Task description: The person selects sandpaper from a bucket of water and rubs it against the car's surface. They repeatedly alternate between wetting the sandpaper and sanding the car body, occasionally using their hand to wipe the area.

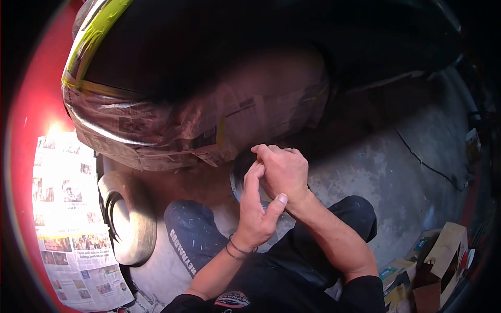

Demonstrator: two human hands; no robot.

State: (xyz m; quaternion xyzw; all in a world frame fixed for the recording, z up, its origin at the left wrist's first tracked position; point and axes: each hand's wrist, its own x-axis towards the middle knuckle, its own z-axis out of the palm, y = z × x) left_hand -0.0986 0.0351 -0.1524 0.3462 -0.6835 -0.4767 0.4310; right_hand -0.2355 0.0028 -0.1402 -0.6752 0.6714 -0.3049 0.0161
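Observation:
My left hand [257, 211], with dark bands at its wrist, is raised in front of me, fingers stretched upward and thumb apart. Its thumb tip lies by my right wrist. My right hand [285, 169] is bent over against the left fingers, its own fingers curled; what lies between the two palms is hidden. Just behind the hands is a dark round object [237, 180], mostly covered by them. Beyond stands a curved car body part wrapped in newspaper [172, 130], edged with yellow-green masking tape [96, 41].
A tyre [141, 224] stands at left beside newspaper sheets [83, 255] taped to a red car panel [36, 109]. Open cardboard boxes [443, 255] sit at lower right. A thin dark cable [422, 161] lies on the stained concrete floor [386, 193]. My knees are bent below the hands.

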